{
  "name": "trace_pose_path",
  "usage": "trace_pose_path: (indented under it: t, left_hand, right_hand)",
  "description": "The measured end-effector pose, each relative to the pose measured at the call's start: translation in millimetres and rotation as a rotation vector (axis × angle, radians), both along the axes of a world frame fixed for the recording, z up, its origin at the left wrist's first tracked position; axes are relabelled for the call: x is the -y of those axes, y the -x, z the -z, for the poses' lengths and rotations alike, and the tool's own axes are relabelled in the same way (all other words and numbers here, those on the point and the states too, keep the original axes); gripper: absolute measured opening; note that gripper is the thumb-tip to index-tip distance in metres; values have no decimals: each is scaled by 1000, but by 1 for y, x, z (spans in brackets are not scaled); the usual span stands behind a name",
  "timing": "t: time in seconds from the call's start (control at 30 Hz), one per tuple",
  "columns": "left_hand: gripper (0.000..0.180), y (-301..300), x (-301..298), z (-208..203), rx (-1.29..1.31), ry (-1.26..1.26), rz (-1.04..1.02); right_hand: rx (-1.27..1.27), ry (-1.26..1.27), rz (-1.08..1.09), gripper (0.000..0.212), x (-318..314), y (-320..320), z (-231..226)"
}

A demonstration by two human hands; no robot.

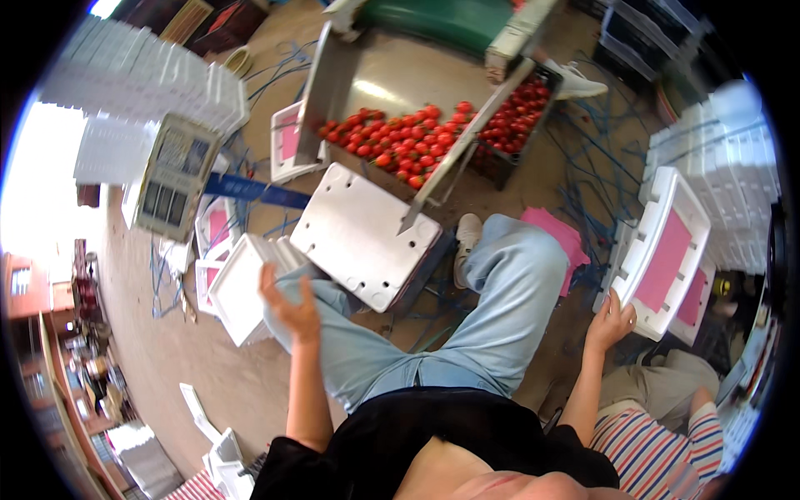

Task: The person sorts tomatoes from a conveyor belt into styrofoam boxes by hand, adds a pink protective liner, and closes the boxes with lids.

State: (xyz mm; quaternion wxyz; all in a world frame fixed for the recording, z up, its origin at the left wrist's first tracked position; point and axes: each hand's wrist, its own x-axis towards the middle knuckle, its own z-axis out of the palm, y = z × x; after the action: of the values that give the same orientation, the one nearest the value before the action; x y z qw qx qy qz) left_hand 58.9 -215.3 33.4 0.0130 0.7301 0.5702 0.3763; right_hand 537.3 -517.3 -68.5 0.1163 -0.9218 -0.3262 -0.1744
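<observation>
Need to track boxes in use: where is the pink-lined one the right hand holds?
At the right of the head view, the pink-lined box is tilted just left of the stacked white boxes, its lower end in the right hand.

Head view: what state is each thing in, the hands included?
Left hand: raised, open, empty
Right hand: gripping the white foam box
White foam box: tilted, open, pink-lined
Tomatoes: red, loose in the metal tray
Dark crate: filled with tomatoes
Pink sheet: partly hidden
Scale display: cannot tell whether lit
</observation>
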Motion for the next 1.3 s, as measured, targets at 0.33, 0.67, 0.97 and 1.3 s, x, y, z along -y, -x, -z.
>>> trace_pose_path:
  t: [0.33,0.67,0.97,1.3]
  left_hand:
    - [102,-126,78,-44,1141,627,623]
    - [66,40,139,6,1497,539,-120]
    - [58,58,56,113,1531,781,-245]
    - [79,35,-126,53,192,307,-30]
  right_hand:
    - [-57,-269,-1158,39,-102,190,-128]
    - [-460,-70,-2107,72,-169,304,-102]
    - [-566,321,-1872,84,-201,339,-32]
    - [-321,351,-1684,65,-244,322,30]
